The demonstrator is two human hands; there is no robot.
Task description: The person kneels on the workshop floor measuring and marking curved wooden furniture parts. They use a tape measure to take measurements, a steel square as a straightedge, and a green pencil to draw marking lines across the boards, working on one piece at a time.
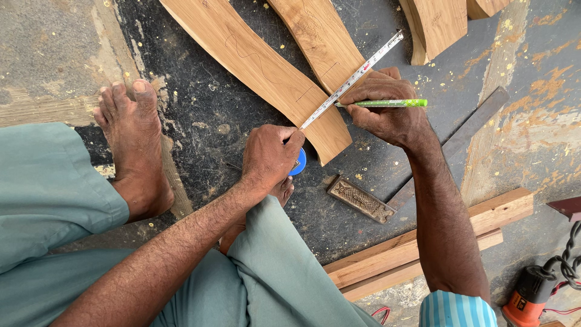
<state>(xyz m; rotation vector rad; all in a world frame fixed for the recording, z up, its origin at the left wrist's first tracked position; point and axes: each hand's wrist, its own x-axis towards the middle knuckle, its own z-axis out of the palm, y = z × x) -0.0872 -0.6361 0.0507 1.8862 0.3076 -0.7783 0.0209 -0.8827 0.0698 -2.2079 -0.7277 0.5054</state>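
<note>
Two hands [327, 133] over dusty floor [206, 109]

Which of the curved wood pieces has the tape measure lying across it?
The nearest curved piece, bearing a pencilled wavy line; the tape crosses its lower end between both hands. The other pieces lie farther up, uncovered.

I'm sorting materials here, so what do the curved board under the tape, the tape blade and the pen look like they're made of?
Curved board: bare unfinished wood, with visible grain and pencil lines.
Tape blade: looks like thin painted metal, pale and printed, running straight under tension.
Pen in the right hand: probably glossy green plastic.
Left hand covers a blue tape case, likely plastic.
</note>
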